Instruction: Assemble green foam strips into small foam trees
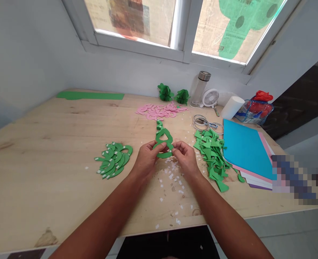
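Near the middle of the table, my left hand (149, 156) and my right hand (185, 155) pinch a curved green cutout (164, 155) from its two sides. Just beyond the fingers is another green cutout (168, 132) with a hole in it; whether it joins the held one I cannot tell. A smaller green piece (159, 124) with white patches lies past that. To the left of my left hand sits a pile of curved green cutouts (114, 160) with small white patches. Green scraps (211, 154) are heaped to the right of my right hand.
Small white paper bits (172, 176) litter the table before me. Pink cutouts (161, 110), two green paper ornaments (164, 92), a bottle (200, 88) and a small fan (210, 97) stand at the back. Scissors (202, 123) and coloured sheets (245, 149) lie right.
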Motion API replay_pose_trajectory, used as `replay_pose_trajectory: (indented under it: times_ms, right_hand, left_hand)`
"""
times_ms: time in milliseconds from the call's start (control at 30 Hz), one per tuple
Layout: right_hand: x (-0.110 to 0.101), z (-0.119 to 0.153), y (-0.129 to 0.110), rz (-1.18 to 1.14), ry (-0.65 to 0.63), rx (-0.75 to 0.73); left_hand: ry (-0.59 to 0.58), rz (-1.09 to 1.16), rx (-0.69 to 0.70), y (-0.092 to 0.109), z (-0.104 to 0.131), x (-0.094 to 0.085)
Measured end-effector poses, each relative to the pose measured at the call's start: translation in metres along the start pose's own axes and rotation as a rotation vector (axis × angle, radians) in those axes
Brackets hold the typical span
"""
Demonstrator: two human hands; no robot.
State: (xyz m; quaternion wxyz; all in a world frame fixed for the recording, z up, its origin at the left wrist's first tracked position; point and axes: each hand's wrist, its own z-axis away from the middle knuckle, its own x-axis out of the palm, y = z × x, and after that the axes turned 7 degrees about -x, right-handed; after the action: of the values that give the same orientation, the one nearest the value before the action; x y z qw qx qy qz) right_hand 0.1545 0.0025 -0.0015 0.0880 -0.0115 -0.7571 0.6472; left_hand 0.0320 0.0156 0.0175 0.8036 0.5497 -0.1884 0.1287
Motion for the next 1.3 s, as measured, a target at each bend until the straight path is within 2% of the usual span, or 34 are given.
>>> replay_pose_trajectory:
  times_ms: [167, 600, 867, 1033, 1300]
  right_hand:
    - [0.0001, 0.0005, -0.0009, 0.011, -0.009, 0.005]
    - [-0.0004, -0.0006, 0.0012, 0.016, 0.01, -0.003]
    - [-0.0004, -0.0007, 0.0037, 0.06, -0.021, 0.009]
    - [-0.0014, -0.0013, 0.0023, 0.053, 0.008, -0.003]
    - [-0.0036, -0.0036, 0.0055, 0.086, 0.112, -0.074]
  left_hand:
    - [0.045, -0.068, 0.04, -0.0012, -0.001, -0.0018]
    - [0.049, 0.001, 0.02, -0.0005, 0.0, 0.0013]
    - [0.099, -0.049, 0.071, -0.004, -0.0032, -0.0027]
    - [0.063, -0.025, 0.036, -0.0037, -0.0025, -0.0009]
    - [-0.068, -0.038, -0.073, -0.0032, 0.0013, 0.0026]
